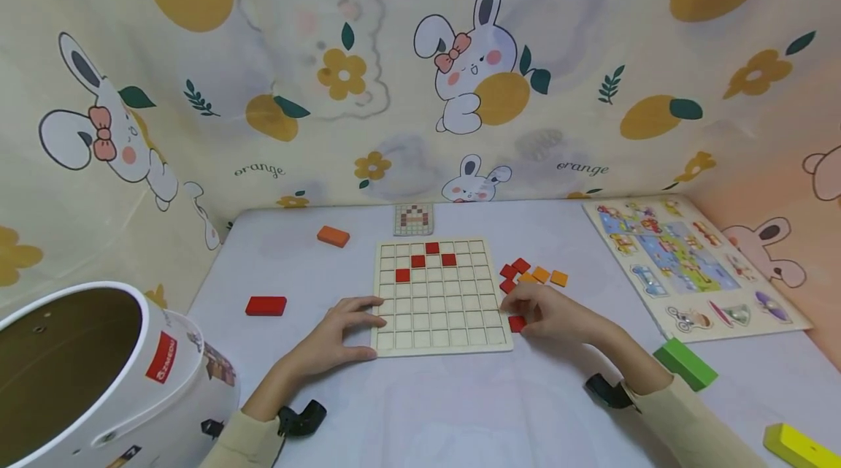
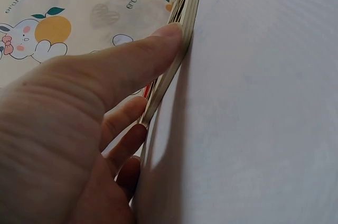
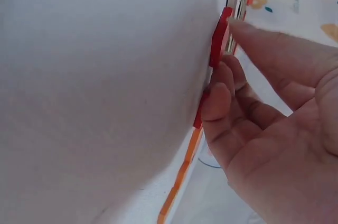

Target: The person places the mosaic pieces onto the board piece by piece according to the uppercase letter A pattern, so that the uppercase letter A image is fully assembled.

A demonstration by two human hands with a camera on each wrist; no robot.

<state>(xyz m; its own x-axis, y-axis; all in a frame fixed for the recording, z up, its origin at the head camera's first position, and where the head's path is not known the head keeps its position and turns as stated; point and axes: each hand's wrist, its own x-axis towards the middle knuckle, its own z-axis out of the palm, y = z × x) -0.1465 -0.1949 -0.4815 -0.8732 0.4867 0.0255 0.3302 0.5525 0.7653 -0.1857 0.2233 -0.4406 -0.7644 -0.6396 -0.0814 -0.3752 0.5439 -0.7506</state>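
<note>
A square wooden grid board [image 1: 440,322] lies mid-table, with several red square tiles [image 1: 402,275] set in its upper cells. My left hand [image 1: 338,333] rests at its left edge, fingers extended and thumb at the near left corner; in the left wrist view the thumb tip [image 2: 171,35] touches the board's side. Just off the right edge, my right hand [image 1: 558,313] pinches a red square tile [image 1: 517,324] between thumb and fingers. Seen from the right wrist, that red tile [image 3: 222,36] stands at the thumb tip. Beyond this hand lie loose red tiles [image 1: 521,264] and orange tiles [image 1: 558,278].
Behind the board is a small pattern card [image 1: 414,220]. An orange block [image 1: 333,236] and a red block [image 1: 266,306] lie left, a green block [image 1: 685,363] and a yellow block [image 1: 801,446] right. A picture puzzle [image 1: 696,256] lies far right; a white bucket [image 1: 177,395] stands near left.
</note>
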